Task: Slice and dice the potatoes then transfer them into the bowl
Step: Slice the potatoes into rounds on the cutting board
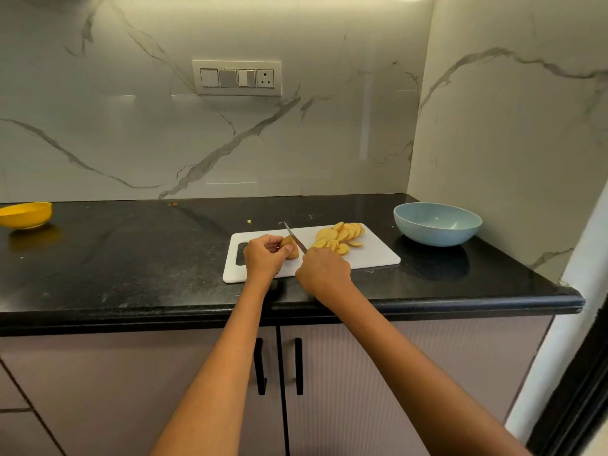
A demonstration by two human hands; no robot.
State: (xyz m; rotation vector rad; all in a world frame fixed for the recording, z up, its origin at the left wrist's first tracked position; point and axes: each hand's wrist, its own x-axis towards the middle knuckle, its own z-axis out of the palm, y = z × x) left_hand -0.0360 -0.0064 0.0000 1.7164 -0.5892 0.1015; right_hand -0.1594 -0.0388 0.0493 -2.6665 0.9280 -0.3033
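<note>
A white cutting board (371, 256) lies on the black counter. My left hand (263, 258) grips the remaining piece of potato (291, 246) on the board's left part. My right hand (324, 274) holds a knife (295, 236), whose blade rests against the potato's right side with the tip pointing away from me. Several round potato slices (342, 236) lie in a pile on the board's far right part. A light blue bowl (437, 223) stands on the counter to the right of the board, with nothing visible inside.
A yellow bowl (26, 214) sits at the counter's far left. A small potato bit (249, 221) lies behind the board. Marble walls close off the back and right. The counter edge (296, 309) runs just below my wrists, with cabinet doors under it.
</note>
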